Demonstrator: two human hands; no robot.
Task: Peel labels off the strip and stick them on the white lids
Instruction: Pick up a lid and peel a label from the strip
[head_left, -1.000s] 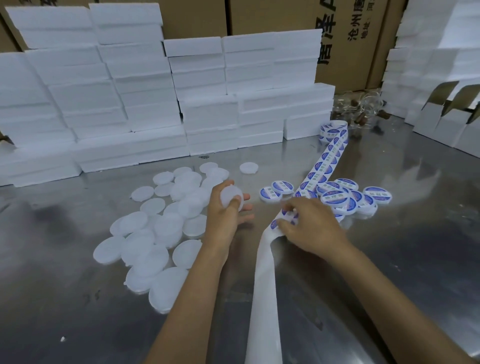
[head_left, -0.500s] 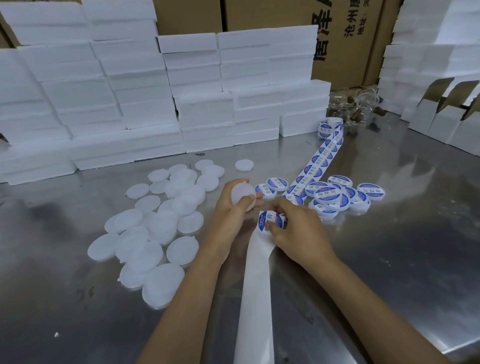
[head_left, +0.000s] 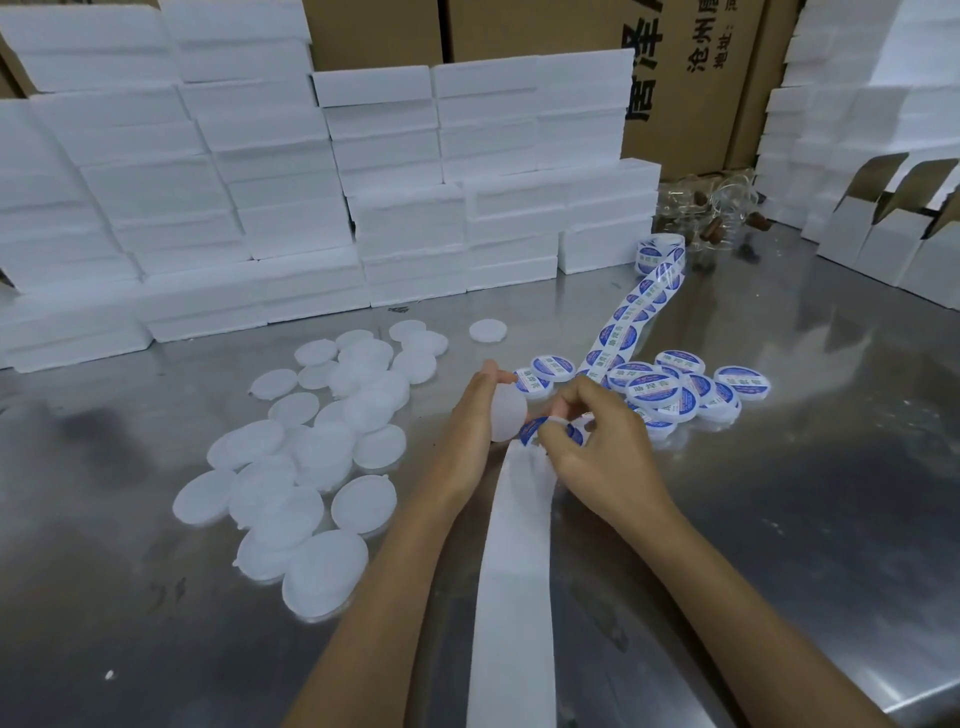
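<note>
— What stands on the left half of the steel worktop (head_left: 779, 519)?

— A heap of bare white lids (head_left: 311, 457), well over a dozen, unlabelled and overlapping toward the left edge, with foam blocks (head_left: 260, 208) stacked along the far edge behind them.

— And at the centre?

— The left hand (head_left: 467, 436) has its fingers closed around one plain lid (head_left: 505, 415), held on edge. Just beside it, the right hand (head_left: 602, 457) pinches a blue-and-white label (head_left: 535, 431) by its rim, peeled and nearly touching that lid. Spent backing paper (head_left: 514, 571) trails to the near edge.

— How much is finished?

— About a dozen labelled lids (head_left: 660, 389) lie clustered right of centre. The label strip (head_left: 623, 322) runs from there to its roll (head_left: 660, 254) near the far edge, many labels left. By this count, roughly half the lids remain, likely more.
</note>
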